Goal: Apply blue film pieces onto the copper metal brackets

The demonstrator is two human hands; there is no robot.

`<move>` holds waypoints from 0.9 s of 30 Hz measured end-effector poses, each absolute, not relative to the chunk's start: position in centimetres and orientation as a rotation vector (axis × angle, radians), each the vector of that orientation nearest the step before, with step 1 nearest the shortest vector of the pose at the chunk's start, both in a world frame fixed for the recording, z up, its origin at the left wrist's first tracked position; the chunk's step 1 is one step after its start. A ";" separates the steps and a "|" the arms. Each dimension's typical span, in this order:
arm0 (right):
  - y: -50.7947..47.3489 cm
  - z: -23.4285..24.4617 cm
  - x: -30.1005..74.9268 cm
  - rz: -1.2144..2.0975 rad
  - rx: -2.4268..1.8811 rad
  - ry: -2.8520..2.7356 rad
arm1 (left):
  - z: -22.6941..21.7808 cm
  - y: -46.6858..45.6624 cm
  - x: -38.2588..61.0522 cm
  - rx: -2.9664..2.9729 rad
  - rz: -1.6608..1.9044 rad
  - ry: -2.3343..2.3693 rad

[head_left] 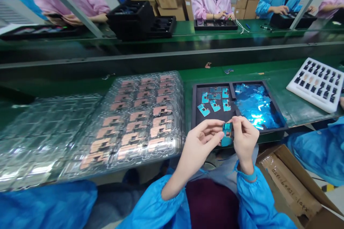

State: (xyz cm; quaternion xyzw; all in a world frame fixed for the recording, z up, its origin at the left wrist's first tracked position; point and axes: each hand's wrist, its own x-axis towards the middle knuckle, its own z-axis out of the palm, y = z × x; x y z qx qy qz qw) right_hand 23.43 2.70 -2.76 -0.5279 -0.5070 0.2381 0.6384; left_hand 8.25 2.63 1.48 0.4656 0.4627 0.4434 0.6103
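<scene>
The left hand (200,137) and the right hand (243,137) meet just over the near edge of the green bench (268,73), and together they hold one small flat part with a shiny blue film on it (227,127). The fingers of both hands are pinched on this small part, the left from the left side and the right from the right side. The part sits between the two hands, just in front of a black tray with two compartments (194,107). In the left compartment lie several more small blue-covered parts (215,105), spread out flat and a little apart from each other. The right compartment is full of loose crumpled blue film scraps (254,105). To the left of the black tray is a stack of clear plastic trays holding rows of copper-coloured flat parts (139,121), and it touches or nearly touches the black tray. More clear trays (40,132) lie further left. At the far right of the bench sits a white tray with rows of small dark parts (317,82). A brown cardboard box (292,182) stands open below the bench on the right. Across the bench, a person in a pink coat (211,0) works at another black tray (215,24).
</scene>
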 end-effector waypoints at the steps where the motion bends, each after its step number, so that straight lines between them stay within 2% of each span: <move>1: 2.7 -2.7 23.6 0.554 -1.220 -1.201 | 1.3 2.7 8.1 1.034 1.022 1.057; 3: 2.4 -2.3 23.8 0.512 -1.207 -1.303 | 0.8 2.8 7.7 0.978 1.024 1.050; 8: 1.4 -1.0 24.3 0.007 -1.169 -1.571 | 0.5 2.6 7.0 0.981 1.034 1.071; 10: 1.3 -0.6 24.3 -0.093 -1.174 -1.660 | 0.8 2.5 6.8 1.010 1.033 1.080; 18: 1.7 -1.3 24.2 -0.138 -1.137 -1.717 | 0.7 2.4 6.0 1.005 0.960 1.023; 27: 1.2 -2.9 24.2 -0.348 -0.997 -1.800 | -0.3 2.2 6.1 0.589 0.978 0.830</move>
